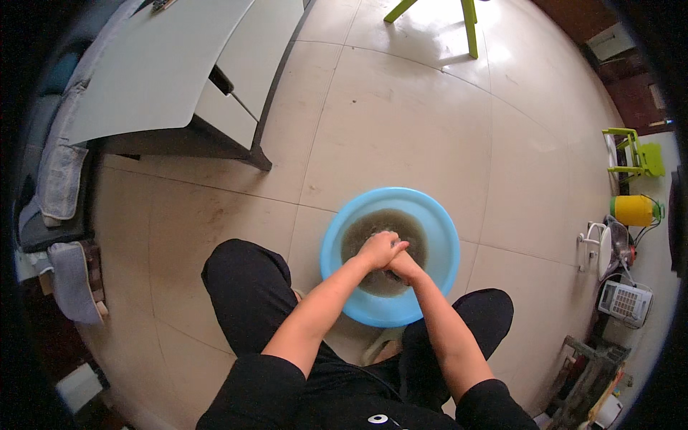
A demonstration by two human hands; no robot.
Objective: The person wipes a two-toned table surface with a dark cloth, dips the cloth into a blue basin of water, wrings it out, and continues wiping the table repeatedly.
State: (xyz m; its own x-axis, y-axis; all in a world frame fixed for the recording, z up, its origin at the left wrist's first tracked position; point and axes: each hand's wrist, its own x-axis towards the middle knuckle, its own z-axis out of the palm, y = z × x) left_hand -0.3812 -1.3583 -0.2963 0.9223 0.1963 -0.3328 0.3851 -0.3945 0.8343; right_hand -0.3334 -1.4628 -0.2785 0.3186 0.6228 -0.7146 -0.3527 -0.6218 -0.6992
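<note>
The left hand (382,249) lies over the right hand (403,264), the two touching, fingers bent together; whether either grips something between them I cannot tell. Right below and around both is the murky grey-brown water (352,236), in a blue basin (446,240) whose rim circles the hands. The basin sits on the tiled floor (401,143), between the knees. Well ahead of the hands stand green legs (470,30); ahead and left, a pale table (158,79).

black-clad knees (247,276) flank the blue basin (444,247); its far side is open.
</note>
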